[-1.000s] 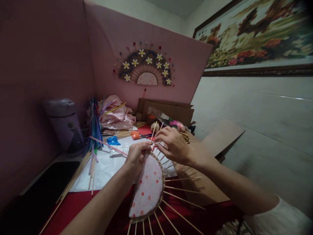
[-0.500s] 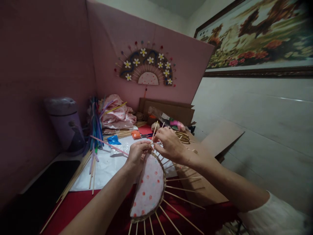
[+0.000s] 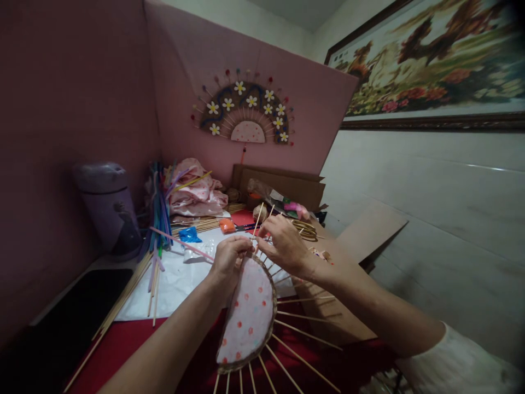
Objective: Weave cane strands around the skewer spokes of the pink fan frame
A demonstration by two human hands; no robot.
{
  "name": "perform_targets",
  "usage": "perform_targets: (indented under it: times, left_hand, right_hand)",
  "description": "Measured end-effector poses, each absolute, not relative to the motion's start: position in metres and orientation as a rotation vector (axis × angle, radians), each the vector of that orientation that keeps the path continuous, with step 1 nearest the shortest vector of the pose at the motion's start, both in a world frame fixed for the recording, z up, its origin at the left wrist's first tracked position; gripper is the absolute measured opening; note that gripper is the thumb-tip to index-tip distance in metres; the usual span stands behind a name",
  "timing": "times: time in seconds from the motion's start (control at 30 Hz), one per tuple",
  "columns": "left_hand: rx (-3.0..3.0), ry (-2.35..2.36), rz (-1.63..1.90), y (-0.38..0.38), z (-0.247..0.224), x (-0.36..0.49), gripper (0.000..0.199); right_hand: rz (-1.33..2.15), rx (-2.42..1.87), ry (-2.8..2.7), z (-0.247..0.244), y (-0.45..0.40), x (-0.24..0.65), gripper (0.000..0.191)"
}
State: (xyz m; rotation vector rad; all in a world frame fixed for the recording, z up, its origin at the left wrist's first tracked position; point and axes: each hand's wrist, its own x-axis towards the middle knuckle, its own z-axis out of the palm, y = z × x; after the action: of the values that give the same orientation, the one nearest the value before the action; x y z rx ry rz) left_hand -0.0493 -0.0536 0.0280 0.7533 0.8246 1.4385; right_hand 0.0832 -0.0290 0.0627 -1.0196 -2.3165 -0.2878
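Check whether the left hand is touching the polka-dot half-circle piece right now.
Touching. In the head view, the left hand grips the top edge of the polka-dot half-circle piece, fingers curled over its woven rim with no gap between them.

Half-disc (image 3: pixel 248 317) below both hands (image 3: pixel 283 243)

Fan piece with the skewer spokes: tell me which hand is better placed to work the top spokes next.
Right, probably. The right hand has its fingertips already among the upper spokes, while the left hand pinches the rim of the fan piece, steadying it.
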Motion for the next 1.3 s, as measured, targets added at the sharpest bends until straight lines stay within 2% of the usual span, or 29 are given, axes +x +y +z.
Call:
perform_targets:
  times: [0.53, 0.77, 1.3]
  left_hand:
    - [0.725, 0.811, 1.422, -0.052, 0.026, -0.049, 0.008]
    - [0.787, 0.816, 1.45, -0.049, 0.021, -0.05, 0.005]
    - [0.786, 0.798, 1.427, -0.05, 0.022, -0.049, 0.003]
  right_hand:
    - [-0.2, -0.997, -2.277, 0.061, -0.027, 0.084, 0.01]
    - [-0.219, -1.03, -2.332, 0.063, -0.03, 0.084, 0.005]
    - [-0.648, -1.103, -2.494, 0.067, -0.034, 0.074, 0.016]
